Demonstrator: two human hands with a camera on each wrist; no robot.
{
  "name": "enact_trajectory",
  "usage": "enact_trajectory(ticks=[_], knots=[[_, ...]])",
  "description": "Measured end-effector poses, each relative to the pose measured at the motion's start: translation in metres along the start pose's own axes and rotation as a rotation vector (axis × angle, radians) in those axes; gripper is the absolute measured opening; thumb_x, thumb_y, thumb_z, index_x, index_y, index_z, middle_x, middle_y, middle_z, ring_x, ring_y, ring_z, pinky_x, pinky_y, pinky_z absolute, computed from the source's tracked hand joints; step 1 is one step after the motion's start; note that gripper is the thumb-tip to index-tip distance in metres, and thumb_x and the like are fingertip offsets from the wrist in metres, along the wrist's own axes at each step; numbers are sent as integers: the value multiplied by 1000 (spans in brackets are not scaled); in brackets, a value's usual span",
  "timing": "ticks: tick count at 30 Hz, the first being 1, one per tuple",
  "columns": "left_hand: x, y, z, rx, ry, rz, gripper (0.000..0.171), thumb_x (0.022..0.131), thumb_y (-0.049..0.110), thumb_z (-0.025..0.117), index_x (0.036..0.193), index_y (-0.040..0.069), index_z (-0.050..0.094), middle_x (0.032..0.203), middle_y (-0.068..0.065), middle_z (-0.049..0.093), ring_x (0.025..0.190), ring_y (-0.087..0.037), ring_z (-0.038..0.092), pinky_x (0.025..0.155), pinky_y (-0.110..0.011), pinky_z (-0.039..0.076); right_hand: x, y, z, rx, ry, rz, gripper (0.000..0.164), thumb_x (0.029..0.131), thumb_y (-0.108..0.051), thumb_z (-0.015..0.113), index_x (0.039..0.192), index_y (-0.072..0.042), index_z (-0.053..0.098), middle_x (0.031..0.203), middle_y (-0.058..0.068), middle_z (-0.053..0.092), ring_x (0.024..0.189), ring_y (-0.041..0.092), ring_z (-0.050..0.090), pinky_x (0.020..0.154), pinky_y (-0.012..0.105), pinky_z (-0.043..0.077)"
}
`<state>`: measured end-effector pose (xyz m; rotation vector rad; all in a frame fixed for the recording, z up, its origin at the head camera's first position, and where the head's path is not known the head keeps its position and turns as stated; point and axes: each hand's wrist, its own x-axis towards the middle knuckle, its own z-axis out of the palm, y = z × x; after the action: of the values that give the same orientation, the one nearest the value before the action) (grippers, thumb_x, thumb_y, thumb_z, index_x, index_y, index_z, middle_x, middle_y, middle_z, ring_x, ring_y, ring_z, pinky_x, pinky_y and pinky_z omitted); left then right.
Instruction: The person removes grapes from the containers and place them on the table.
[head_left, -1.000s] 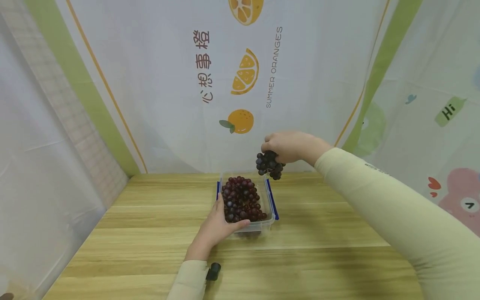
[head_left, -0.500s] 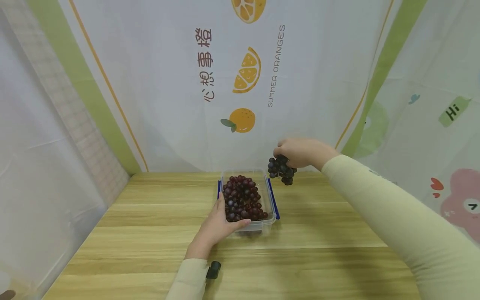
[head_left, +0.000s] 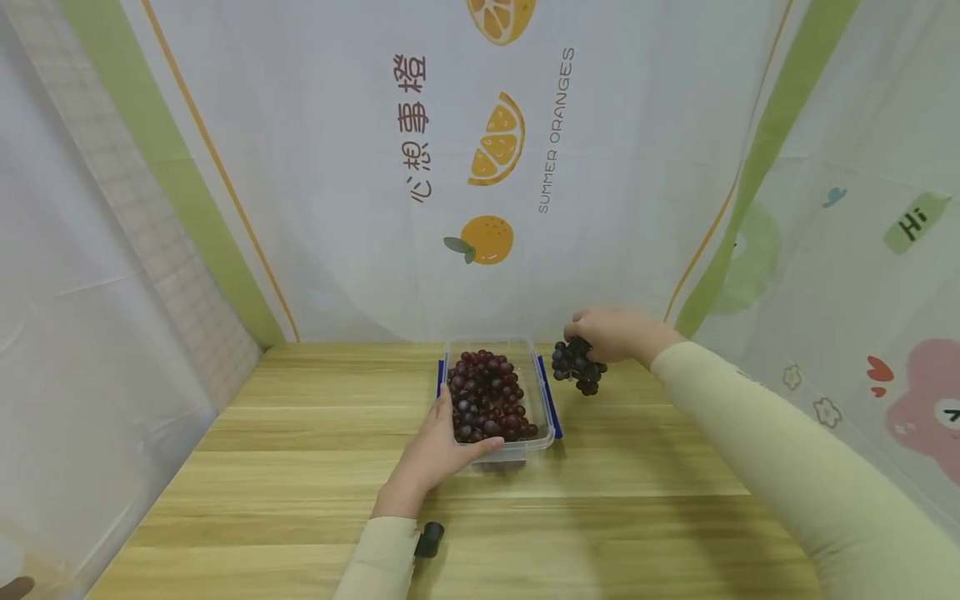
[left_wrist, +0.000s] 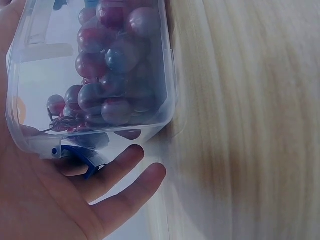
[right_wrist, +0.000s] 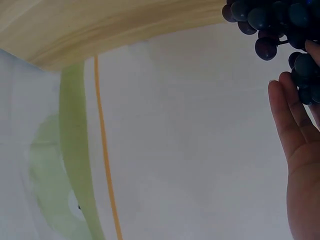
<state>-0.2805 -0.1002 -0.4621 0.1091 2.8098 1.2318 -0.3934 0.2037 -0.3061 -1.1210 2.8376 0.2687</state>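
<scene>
In the head view a clear plastic container (head_left: 545, 417) with blue side clips (head_left: 553, 421) stands lidless on the table, dark red grapes (head_left: 480, 392) heaped mostly toward its left. My left hand (head_left: 427, 458) rests against its near left corner, thumb along the near rim and fingers along the left side. The left wrist view shows two extended, spread fingers (left_wrist: 137, 187) beside a hanging blue clip (left_wrist: 87, 160). Right of the container, my right hand (head_left: 615, 333) holds a bunch of dark grapes (head_left: 576, 362) from above; in the right wrist view, two fingers (right_wrist: 285, 117) stand straight beside the bunch.
The wood-grain table (head_left: 300, 483) meets a white cloth backdrop (head_left: 352, 283) printed with oranges just behind the container. Another patterned cloth (head_left: 847, 275) hangs on the right, and a pale curtain (head_left: 75, 317) borders the left.
My right hand has carried the bunch of grapes rightward and lowered it toward the table on the container's right. The left hand and the container stay in place.
</scene>
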Motion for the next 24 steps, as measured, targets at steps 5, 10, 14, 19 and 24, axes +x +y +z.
enact_trajectory(ticks=[5,10,14,19,24], knots=[[-1,1,1,6,3,1,140,81,77,78,172,12,-7,180,-20,9,159,-48,32,123,-65,38,-6,10,19,26,-8,14,32,91,-2,80,122,-4,72,116,14,73,108,31,71,96,45,62],[-2,2,1,14,-3,6,140,81,78,77,172,12,-7,180,-19,8,159,-48,32,123,-64,39,-14,20,33,60,-47,60,36,92,-1,78,127,-2,71,124,18,72,115,36,71,101,49,61],[-3,4,-1,15,5,8,139,82,77,77,172,12,-7,180,-19,9,158,-48,33,122,-64,40,-19,25,38,60,-43,71,37,92,2,76,128,1,70,127,22,71,119,40,70,103,51,60],[-3,6,-2,26,8,2,139,82,76,77,172,10,-6,179,-20,10,159,-48,32,123,-64,39,-23,29,43,32,-42,69,36,92,2,76,128,2,70,124,23,71,115,40,71,99,50,61],[-3,5,-1,31,10,-5,139,82,77,77,172,11,-6,180,-19,10,159,-48,33,123,-64,40,-23,33,56,-10,-16,79,35,89,3,76,123,-1,72,115,19,71,104,37,73,90,47,63]])
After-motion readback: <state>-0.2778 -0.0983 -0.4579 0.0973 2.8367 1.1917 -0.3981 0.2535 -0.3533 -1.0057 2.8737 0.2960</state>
